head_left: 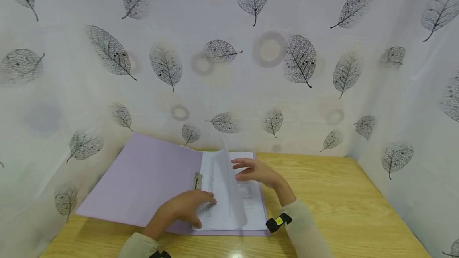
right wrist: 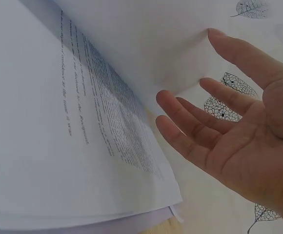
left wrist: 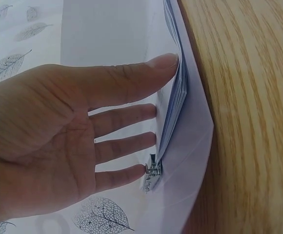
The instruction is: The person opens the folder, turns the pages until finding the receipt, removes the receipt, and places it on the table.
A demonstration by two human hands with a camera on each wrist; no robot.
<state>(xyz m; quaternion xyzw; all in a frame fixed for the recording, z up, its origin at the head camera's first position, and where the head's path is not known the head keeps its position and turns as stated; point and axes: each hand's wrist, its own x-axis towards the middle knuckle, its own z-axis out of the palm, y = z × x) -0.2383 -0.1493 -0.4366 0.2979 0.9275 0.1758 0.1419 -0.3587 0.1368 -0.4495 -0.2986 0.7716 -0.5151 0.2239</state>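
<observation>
A lilac folder point(head_left: 143, 182) lies spread on the table, its cover to the left and a stack of printed sheets point(head_left: 252, 202) on its right side. A metal clip point(head_left: 197, 181) sits at the fold. My left hand point(head_left: 184, 206) rests on the sheets beside the clip; in the left wrist view its thumb point(left wrist: 163, 61) lies at the stack's edge, fingers straight. One sheet point(head_left: 234, 198) stands curled up mid-turn. Beside it is my right hand point(head_left: 259, 172), fingers loosely spread. Seen from the right wrist, the fingertips point(right wrist: 166, 100) are right at the raised sheet point(right wrist: 131, 44).
The wood-grain table point(head_left: 315, 198) extends to the right of the folder and along its front edge. Behind and at both sides hangs a pale curtain point(head_left: 229, 90) with a leaf print, close to the table's back edge.
</observation>
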